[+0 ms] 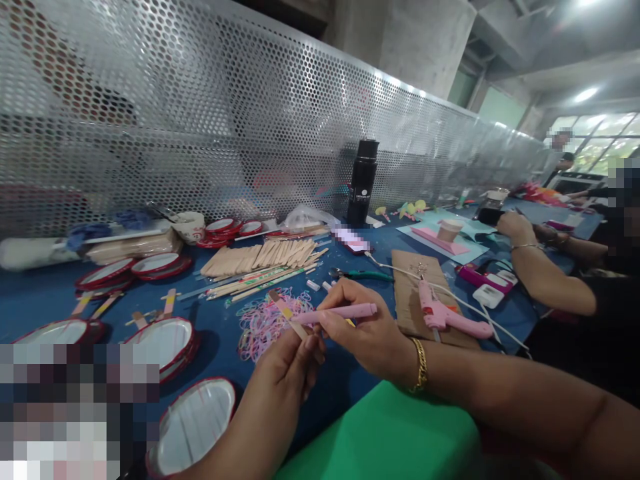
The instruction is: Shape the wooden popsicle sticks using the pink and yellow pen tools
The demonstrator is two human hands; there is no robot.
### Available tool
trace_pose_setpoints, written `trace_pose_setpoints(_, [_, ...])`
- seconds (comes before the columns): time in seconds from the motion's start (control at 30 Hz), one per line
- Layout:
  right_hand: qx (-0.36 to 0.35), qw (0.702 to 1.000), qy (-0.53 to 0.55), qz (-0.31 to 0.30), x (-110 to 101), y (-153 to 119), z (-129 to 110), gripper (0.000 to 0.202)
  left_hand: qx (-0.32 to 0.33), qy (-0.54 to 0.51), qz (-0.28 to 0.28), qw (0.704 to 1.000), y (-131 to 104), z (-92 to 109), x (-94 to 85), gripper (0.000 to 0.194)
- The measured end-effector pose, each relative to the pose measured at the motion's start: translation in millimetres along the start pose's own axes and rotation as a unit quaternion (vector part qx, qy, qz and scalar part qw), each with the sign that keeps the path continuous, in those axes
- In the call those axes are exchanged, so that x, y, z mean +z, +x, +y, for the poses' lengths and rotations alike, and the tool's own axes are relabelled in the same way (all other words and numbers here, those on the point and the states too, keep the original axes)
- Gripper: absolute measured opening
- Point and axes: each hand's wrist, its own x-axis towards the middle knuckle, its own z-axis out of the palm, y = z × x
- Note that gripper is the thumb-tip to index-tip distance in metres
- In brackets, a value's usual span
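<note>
My left hand pinches the lower end of a flat wooden stick, whose upper part shows brown, yellow and pink bands. In my right hand is a pink marker pen, its left end against the stick. Both hands almost touch each other. Behind them a tangle of pastel rubber bands lies on the blue table. Farther back is a pile of plain wooden sticks.
Round red-rimmed discs lie at the left. A pink glue gun rests on cardboard at the right, with white cables. A black bottle stands by the perforated metal screen. Another person's arm reaches in from the right.
</note>
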Motion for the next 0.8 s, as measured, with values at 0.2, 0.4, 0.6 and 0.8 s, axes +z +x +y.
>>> trace_pose_setpoints(0.2, [-0.014,0.999,-0.029,0.029,-1.7,3.4,2.7,0.008,0.011,0.027,0.008,1.0,-0.7,1.3,0.0,0.046])
trace_pose_setpoints(0.4, [0.003,1.0,-0.004,0.026,-2.0,3.3,2.9,0.008,0.021,0.047,0.005,0.999,-1.0,0.6,-1.3,0.046])
trace_pose_setpoints(0.6, [0.006,1.0,0.017,0.006,1.1,0.4,-0.5,0.005,0.011,0.017,0.0,1.0,0.4,1.4,0.3,0.046])
trace_pose_setpoints(0.8, [0.002,0.999,-0.016,0.028,-0.8,2.9,3.3,0.008,0.01,0.024,0.009,1.0,-0.6,0.9,-1.0,0.048])
